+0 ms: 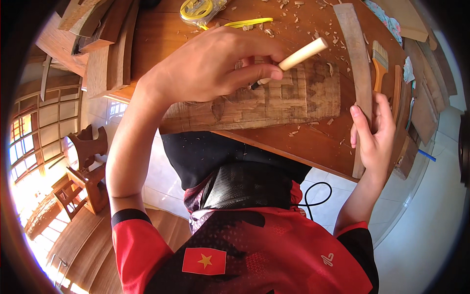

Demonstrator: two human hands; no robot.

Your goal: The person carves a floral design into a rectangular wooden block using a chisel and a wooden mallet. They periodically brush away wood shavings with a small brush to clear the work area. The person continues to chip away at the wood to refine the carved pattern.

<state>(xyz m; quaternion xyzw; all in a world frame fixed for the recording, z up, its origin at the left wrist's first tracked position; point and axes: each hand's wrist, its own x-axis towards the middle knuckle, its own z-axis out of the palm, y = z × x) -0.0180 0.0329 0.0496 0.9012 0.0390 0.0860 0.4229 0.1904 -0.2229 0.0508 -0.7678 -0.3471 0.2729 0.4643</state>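
My left hand [220, 63] pinches a chisel [304, 53] between thumb and fingers, its pale round handle slanting up to the right. The dark lower end of the chisel points down at a thick wooden board [274, 105]; whether its edge touches the wood is hidden by the hand. Carved lines and recesses mark the board's upper face, which lies along the near edge of the table. On the right, my right hand [374, 130] is closed round a long flat wooden bar [356, 44], held lengthwise beside the board's right end.
The brown table [313, 142] carries scattered wood chips. A yellow tape measure [198, 11] and a yellow strip [249, 22] lie at the far side. A paintbrush [380, 61] sits right of the bar. Planks [110, 59] are stacked at left, more wood [421, 93] at right.
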